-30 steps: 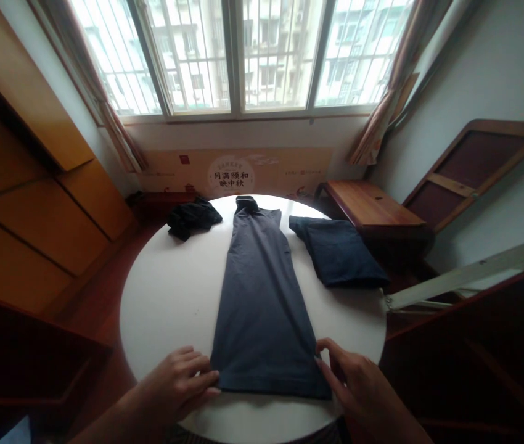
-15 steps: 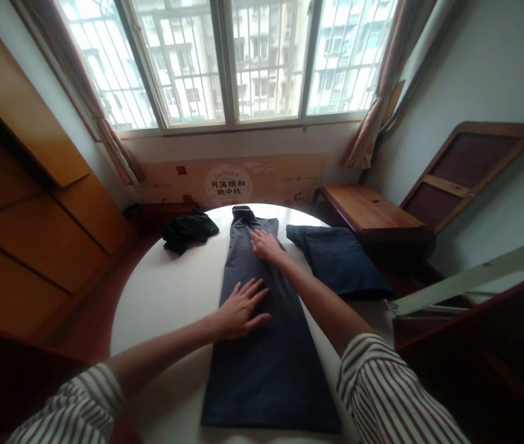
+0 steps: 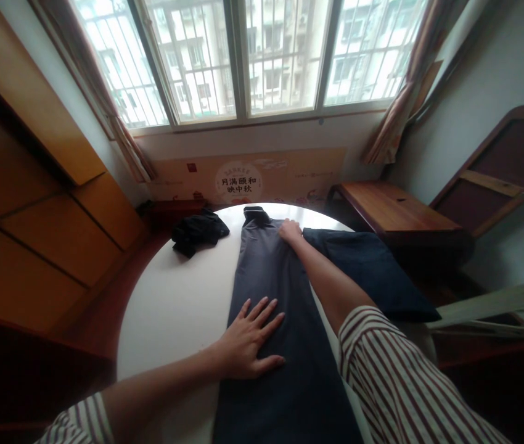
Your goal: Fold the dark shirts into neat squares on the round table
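Observation:
A dark blue-grey garment lies in a long folded strip across the table, its black, collar-like end at the far side. My left hand rests flat on the garment's near half, fingers spread. At the far right edge of the strip, my right hand has its fingers curled onto the cloth. Just right of that hand lies a folded navy cloth. A crumpled black cloth sits at the far left of the table.
The white round table stands below a barred window. Behind it on the right is a wooden side table. Yellow-brown cabinets line the left, and a pale metal bar slants in at the right.
My right hand has moved from the middle of the garment's far part to its right edge, fingers now curled. My left hand stays flat on the cloth, lower in view. The camera view has shifted.

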Tool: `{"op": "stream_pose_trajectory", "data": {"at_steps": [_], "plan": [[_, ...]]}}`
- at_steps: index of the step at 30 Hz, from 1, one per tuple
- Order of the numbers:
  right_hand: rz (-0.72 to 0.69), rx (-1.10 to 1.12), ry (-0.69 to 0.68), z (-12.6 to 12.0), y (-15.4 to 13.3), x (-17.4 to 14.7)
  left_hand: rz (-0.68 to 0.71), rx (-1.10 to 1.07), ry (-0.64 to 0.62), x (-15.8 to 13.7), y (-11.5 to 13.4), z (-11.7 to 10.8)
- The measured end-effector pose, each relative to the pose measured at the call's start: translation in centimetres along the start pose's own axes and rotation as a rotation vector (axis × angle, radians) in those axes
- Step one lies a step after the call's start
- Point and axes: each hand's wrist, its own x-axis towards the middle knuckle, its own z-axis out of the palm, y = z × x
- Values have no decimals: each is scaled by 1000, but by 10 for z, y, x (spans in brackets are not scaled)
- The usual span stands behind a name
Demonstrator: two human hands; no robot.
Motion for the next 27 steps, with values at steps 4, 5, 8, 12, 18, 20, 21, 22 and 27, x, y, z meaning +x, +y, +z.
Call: {"op": "stream_pose_trajectory", "data": {"at_steps": [4,5,8,12,18,20,21,22,27], "plan": [[113,-1,57,-9,3,6,1,-17,-2,-1,0,1],[111,2,56,-11,5,7,0,-20,-3,-1,0,1],[83,1,83,-18,8,9,-1,-23,1,0,-1,1],[65,-18,153,-25,7,3,2,-26,-10,1,-2,0],[-115,-44,208,-37,-15,-40,-8,-50,16,-3,0,3],[-199,-41,195,-40,-17,-67,-44,-64,78,-2,-2,5],[-233,-39,182,-41,-16,-82,-72,-72,128,-1,-5,5],[-261,-39,164,-41,-12,-98,-109,-79,194,0,-9,3],[-397,-37,210,-31,39,-189,-285,-60,492,-8,-34,-22]]}}
